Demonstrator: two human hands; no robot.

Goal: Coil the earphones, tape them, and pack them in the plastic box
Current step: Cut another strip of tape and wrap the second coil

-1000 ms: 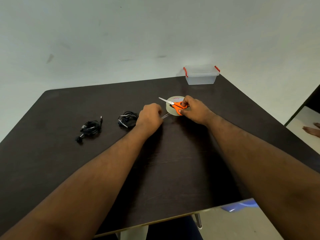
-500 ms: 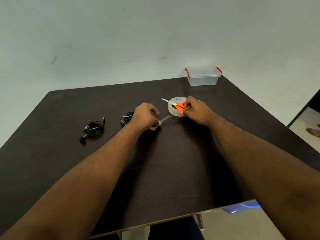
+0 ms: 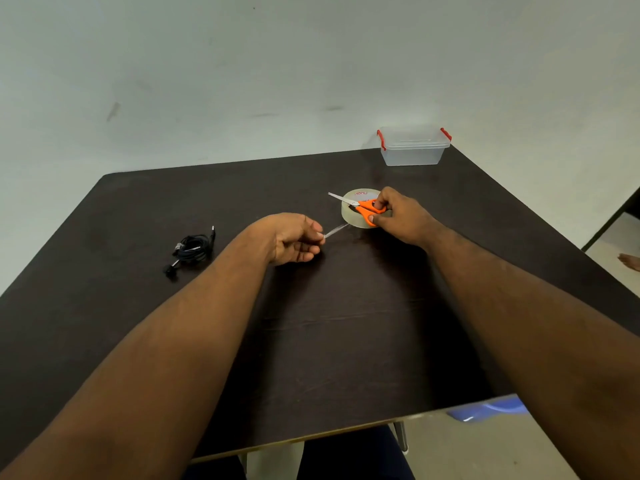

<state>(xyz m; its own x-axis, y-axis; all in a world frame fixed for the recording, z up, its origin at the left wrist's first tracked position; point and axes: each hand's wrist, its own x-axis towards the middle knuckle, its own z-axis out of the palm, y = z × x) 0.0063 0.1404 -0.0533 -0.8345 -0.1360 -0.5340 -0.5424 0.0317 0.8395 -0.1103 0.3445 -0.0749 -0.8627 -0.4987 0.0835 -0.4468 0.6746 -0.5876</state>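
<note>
Left hand point(image 3: 298, 239) pinches the free end of a strip of clear tape point(image 3: 334, 232) between thumb and fingertip, drawing it taut from the roll of tape point(image 3: 353, 216), while the right hand point(image 3: 398, 216) grips the orange handles of a pair of scissors point(image 3: 360, 206) resting on top of that roll, blades pointing away to the left. One bundle of black earphones point(image 3: 192, 249) lies coiled on the desk point(image 3: 346, 341) well to the left of the hands, with an earbud and the plug sticking out of the bundle; whether any tape is already on it is too small to tell. The plastic box point(image 3: 414, 147) with red clips stands at the far right corner of the desk, lid on and seemingly with nothing inside, so packing has not begun. By my judgement the coiling is done for the bundle in view, the taping step is in hand with the strip pulled out but not yet cut, and cutting, wrapping, opening the box and packing are all left. The left wrist and forearm cover a patch of desk just behind them, so anything lying there cannot be seen. The strip itself is faint against the dark desk, and where it leaves the roll is hard to make out.
</note>
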